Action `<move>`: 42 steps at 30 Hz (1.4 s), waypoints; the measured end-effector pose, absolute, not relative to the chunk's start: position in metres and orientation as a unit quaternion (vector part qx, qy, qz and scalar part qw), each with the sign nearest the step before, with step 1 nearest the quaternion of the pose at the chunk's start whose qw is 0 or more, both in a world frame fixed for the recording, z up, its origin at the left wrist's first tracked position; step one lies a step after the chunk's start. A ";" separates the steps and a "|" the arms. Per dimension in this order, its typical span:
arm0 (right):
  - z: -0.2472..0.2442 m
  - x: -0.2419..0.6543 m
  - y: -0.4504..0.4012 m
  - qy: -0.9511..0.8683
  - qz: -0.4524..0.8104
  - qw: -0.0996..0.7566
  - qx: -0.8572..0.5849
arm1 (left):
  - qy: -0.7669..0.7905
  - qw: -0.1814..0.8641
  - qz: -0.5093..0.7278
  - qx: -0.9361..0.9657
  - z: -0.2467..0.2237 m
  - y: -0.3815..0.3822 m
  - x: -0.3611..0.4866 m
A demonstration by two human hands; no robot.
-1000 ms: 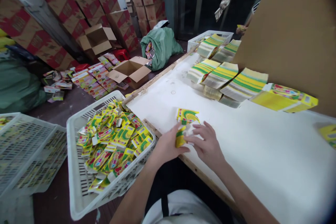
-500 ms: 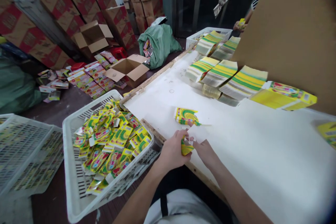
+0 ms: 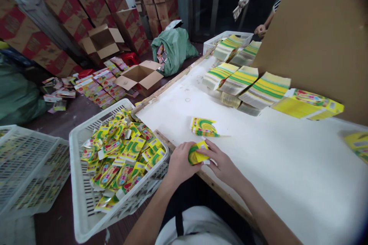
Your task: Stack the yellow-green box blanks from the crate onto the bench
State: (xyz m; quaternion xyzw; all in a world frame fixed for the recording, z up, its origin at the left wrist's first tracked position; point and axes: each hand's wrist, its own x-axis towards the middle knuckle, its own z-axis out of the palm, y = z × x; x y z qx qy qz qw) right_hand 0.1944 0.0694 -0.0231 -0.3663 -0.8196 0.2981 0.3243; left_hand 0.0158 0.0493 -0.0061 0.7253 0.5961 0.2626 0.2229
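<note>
A small yellow and green carton (image 3: 196, 154) is held between both hands just over the table's near edge. My left hand (image 3: 181, 162) wraps round its left side, fingers curled over the top. On the other side my right hand (image 3: 220, 159) pinches the carton's right end, where white flaps show. Just beyond the hands a flattened yellow carton (image 3: 204, 127) lies on the white table (image 3: 172, 99). To the left stands a white plastic basket (image 3: 75, 183) heaped with similar yellow cartons (image 3: 123, 157).
Fanned stacks of flat cartons (image 3: 266, 89) line a cardboard panel (image 3: 316, 38) on the right. Another person's hand (image 3: 260, 30) shows beyond them. Open cardboard boxes (image 3: 140, 76), a green sack (image 3: 181, 46) and piled packs (image 3: 100, 86) stand on the floor.
The carton has turned so its printed face shows, and its open white end now lies under my right fingers. Both hands have shifted slightly left. The other person's hand no longer shows a yellow piece.
</note>
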 end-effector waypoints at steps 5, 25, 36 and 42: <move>-0.006 0.200 0.074 -0.842 0.326 0.261 -0.342 | 0.583 0.223 0.241 0.743 0.000 0.051 0.015; -0.058 0.202 0.140 -0.680 0.225 0.380 -0.586 | 0.666 0.322 0.433 0.515 -0.032 0.050 -0.042; -0.013 0.166 0.057 -0.564 0.596 0.445 -0.359 | 0.337 0.589 0.700 0.224 -0.001 0.080 0.061; -0.021 0.155 0.058 -0.552 0.560 0.451 -0.422 | 0.485 0.462 0.675 0.309 -0.015 0.080 0.053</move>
